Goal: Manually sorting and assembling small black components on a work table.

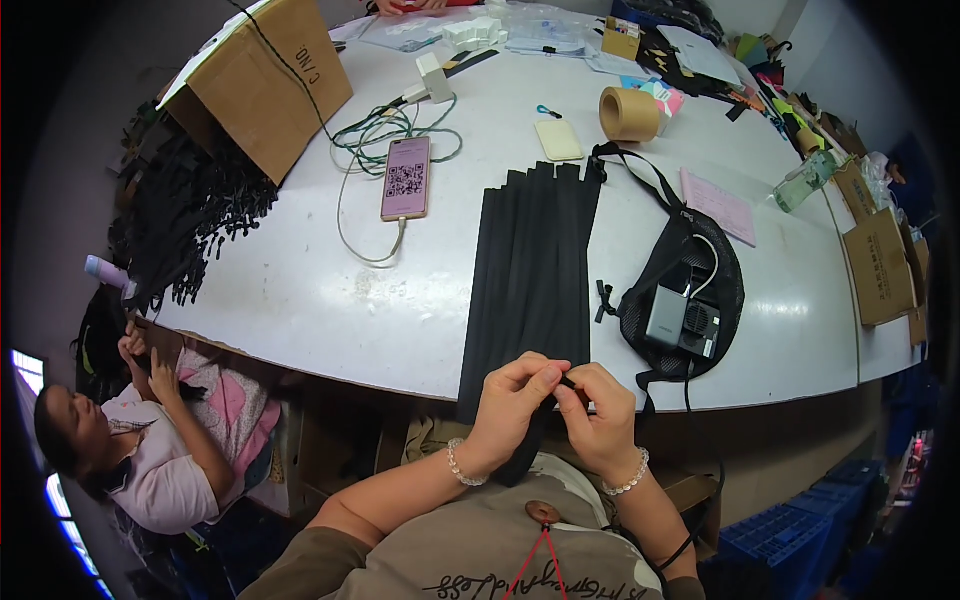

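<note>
My left hand and my right hand meet in front of my body, just off the table's near edge. Both are closed, with fingertips pinched together on the end of a black fabric strip that hangs down toward my lap. The exact end between the fingers is mostly covered. Directly beyond my hands, a row of long black fabric strips lies side by side, their near ends drooping over the edge. A small black cord piece rests to the right of them.
A charging phone with tangled cables lies left. To the right are a black mesh bag holding a grey device, and a tape roll. A cardboard box stands beside heaped black cords. A co-worker sits at left.
</note>
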Demonstrator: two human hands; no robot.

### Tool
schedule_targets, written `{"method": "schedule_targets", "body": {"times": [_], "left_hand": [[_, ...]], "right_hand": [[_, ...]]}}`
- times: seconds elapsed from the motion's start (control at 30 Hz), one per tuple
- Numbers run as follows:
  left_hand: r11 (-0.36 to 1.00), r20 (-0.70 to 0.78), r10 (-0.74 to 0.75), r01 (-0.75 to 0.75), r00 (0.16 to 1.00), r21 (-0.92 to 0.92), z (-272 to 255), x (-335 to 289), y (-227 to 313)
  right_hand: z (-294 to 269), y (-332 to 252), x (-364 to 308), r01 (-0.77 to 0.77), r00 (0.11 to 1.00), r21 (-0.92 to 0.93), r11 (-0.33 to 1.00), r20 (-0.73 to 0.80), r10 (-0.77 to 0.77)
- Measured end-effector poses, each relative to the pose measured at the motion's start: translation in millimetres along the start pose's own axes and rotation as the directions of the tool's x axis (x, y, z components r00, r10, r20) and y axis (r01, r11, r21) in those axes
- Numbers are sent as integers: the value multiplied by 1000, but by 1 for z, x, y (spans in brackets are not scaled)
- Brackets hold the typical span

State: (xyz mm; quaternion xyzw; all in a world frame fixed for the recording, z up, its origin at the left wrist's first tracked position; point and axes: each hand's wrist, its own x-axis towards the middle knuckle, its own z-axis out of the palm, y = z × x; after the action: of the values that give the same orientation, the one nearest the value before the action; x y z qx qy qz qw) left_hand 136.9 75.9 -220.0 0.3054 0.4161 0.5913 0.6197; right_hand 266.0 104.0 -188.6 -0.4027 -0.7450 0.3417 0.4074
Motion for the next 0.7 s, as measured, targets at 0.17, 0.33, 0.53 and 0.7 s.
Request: {"method": "schedule_targets", "body": {"times": [0.17, 0.33, 0.53, 0.7], "left_hand": [[987, -11, -143, 141, 990, -73, 5, 4, 7], [981, -94, -155, 142, 983, -132, 7, 2, -7], [935, -100, -320, 297, 942, -192, 9, 2, -11], [968, -99, -210, 193, 973, -158, 12, -8, -8]], "right_hand": [[-3, 15, 0, -87, 993, 96, 992, 84, 79], [-3, 11, 2, 172, 985, -243, 955, 60, -162], [-6, 20, 0, 82, 994, -188, 979, 90, -66], [-20, 32, 0, -603, 783, 517, 607, 529, 327]]}}
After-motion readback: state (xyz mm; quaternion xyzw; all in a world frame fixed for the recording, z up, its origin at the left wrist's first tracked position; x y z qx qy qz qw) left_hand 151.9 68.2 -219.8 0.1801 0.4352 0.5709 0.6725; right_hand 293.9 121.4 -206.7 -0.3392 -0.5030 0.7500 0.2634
